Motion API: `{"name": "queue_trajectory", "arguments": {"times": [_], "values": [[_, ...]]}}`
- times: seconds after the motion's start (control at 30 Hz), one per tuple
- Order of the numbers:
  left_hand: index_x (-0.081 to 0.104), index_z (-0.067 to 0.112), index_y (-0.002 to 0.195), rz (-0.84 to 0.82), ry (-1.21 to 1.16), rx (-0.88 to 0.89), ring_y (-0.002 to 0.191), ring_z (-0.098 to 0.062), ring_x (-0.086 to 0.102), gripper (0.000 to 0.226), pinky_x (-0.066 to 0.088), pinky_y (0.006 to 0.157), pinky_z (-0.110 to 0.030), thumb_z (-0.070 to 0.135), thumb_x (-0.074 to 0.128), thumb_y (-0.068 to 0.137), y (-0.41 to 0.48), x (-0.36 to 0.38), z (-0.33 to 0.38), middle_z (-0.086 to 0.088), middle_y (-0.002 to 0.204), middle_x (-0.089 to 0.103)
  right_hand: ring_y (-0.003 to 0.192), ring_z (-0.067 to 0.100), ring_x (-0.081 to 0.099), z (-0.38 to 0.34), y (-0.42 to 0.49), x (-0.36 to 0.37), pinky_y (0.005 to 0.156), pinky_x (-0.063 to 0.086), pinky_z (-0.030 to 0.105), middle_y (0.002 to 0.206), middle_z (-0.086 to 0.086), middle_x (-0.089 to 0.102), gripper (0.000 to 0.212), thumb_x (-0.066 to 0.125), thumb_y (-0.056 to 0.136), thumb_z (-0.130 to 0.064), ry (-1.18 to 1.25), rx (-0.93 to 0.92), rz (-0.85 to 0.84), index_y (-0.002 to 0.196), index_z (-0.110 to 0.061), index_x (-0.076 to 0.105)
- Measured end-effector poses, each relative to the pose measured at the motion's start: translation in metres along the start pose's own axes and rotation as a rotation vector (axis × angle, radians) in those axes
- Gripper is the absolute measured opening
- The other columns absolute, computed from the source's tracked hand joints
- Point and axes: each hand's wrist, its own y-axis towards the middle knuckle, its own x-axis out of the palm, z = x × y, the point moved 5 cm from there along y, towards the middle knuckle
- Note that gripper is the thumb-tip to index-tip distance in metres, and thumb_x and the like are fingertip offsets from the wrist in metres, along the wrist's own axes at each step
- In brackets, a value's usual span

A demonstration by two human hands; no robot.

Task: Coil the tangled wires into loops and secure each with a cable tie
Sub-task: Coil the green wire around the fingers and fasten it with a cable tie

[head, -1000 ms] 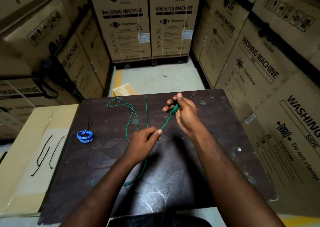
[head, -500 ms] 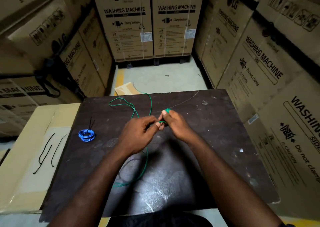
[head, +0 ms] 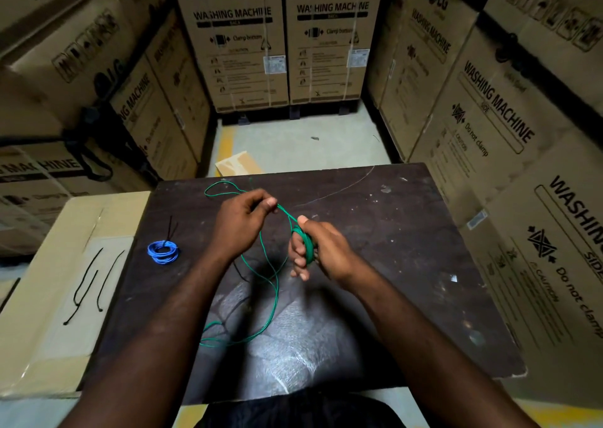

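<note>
A green wire (head: 273, 297) trails in loose curves over the dark table (head: 408, 248). Part of it is wound into a small coil around the fingers of my right hand (head: 321, 251), which grips that coil. My left hand (head: 243, 220) pinches the same wire a short way up and to the left, with the strand taut between both hands. A blue wire coil (head: 163, 252) lies at the table's left side, bound with a black cable tie whose tail sticks up. Loose black cable ties (head: 93, 280) lie on the cardboard to the left.
A flat cardboard box (head: 49, 297) adjoins the table's left edge. Tall washing machine cartons (head: 489, 117) wall in the space on the left, back and right. A small cardboard piece (head: 236, 165) lies on the concrete floor beyond the table.
My hands have drawn apart: the left moved up and left along the wire, the right dropped toward me. The green coil on my right fingers has grown.
</note>
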Motion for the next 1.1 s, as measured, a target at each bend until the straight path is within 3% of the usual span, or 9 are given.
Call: {"name": "queue_trajectory", "arguments": {"times": [0.13, 0.27, 0.4, 0.7, 0.83, 0.97, 1.1], "values": [[0.058, 0.028, 0.071, -0.063, -0.022, -0.044, 0.062, -0.013, 0.057, 0.032, 0.045, 0.063, -0.036, 0.05, 0.045, 0.091, -0.009, 0.025, -0.009, 0.002, 0.064, 0.061, 0.032, 0.017, 0.036, -0.015, -0.003, 0.006, 0.051, 0.046, 0.028, 0.047, 0.001, 0.038, 0.045, 0.022, 0.101, -0.031, 0.226, 0.016, 0.02, 0.061, -0.014, 0.035], [0.055, 0.028, 0.067, -0.101, -0.02, -0.102, 0.061, -0.004, 0.051, 0.032, 0.039, 0.061, -0.028, 0.043, 0.043, 0.092, -0.019, 0.044, -0.016, 0.007, 0.062, 0.058, 0.031, 0.012, 0.034, -0.025, 0.0, 0.003, 0.049, 0.048, 0.026, 0.047, -0.004, 0.036, 0.041, 0.023, 0.101, -0.032, 0.445, -0.015, 0.073, 0.064, -0.017, 0.032], [0.062, 0.014, 0.075, -0.173, -0.04, -0.123, 0.062, -0.002, 0.05, 0.039, 0.04, 0.065, -0.031, 0.042, 0.041, 0.092, -0.031, 0.058, -0.019, 0.005, 0.063, 0.058, 0.034, 0.012, 0.037, -0.034, 0.006, -0.007, 0.05, 0.047, 0.026, 0.049, -0.004, 0.04, 0.039, 0.023, 0.102, -0.032, 0.53, -0.089, 0.118, 0.068, -0.017, 0.034], [0.056, 0.023, 0.067, -0.226, -0.072, -0.129, 0.06, 0.007, 0.05, 0.034, 0.035, 0.061, -0.014, 0.028, 0.047, 0.099, -0.044, 0.065, -0.007, 0.011, 0.057, 0.052, 0.051, 0.016, 0.06, -0.04, 0.021, -0.032, 0.061, 0.056, 0.029, 0.064, 0.001, 0.063, 0.038, 0.026, 0.103, -0.029, 0.617, -0.211, 0.275, 0.084, -0.01, 0.053], [0.058, 0.025, 0.067, -0.233, -0.024, -0.063, 0.06, 0.004, 0.052, 0.035, 0.037, 0.062, -0.016, 0.04, 0.043, 0.095, -0.055, 0.062, 0.004, 0.011, 0.057, 0.055, 0.065, 0.018, 0.068, -0.037, 0.028, -0.046, 0.069, 0.052, 0.03, 0.08, 0.006, 0.07, 0.034, 0.026, 0.103, -0.022, 0.467, -0.276, 0.366, 0.093, -0.008, 0.054], [0.057, 0.026, 0.067, -0.231, -0.01, -0.037, 0.062, 0.007, 0.054, 0.035, 0.035, 0.06, -0.01, 0.042, 0.042, 0.094, -0.06, 0.053, 0.012, 0.015, 0.059, 0.058, 0.066, 0.018, 0.069, -0.019, 0.032, -0.046, 0.07, 0.051, 0.029, 0.087, 0.012, 0.066, 0.032, 0.026, 0.103, -0.015, 0.245, -0.288, 0.422, 0.092, -0.007, 0.055], [0.058, 0.025, 0.065, -0.263, -0.023, -0.014, 0.057, 0.0, 0.052, 0.037, 0.034, 0.057, -0.014, 0.042, 0.044, 0.094, -0.06, 0.043, 0.018, 0.014, 0.056, 0.056, 0.06, 0.009, 0.068, -0.011, 0.038, -0.055, 0.067, 0.053, 0.021, 0.087, 0.012, 0.062, 0.029, 0.025, 0.103, -0.009, 0.043, -0.277, 0.495, 0.098, -0.001, 0.052]]}}
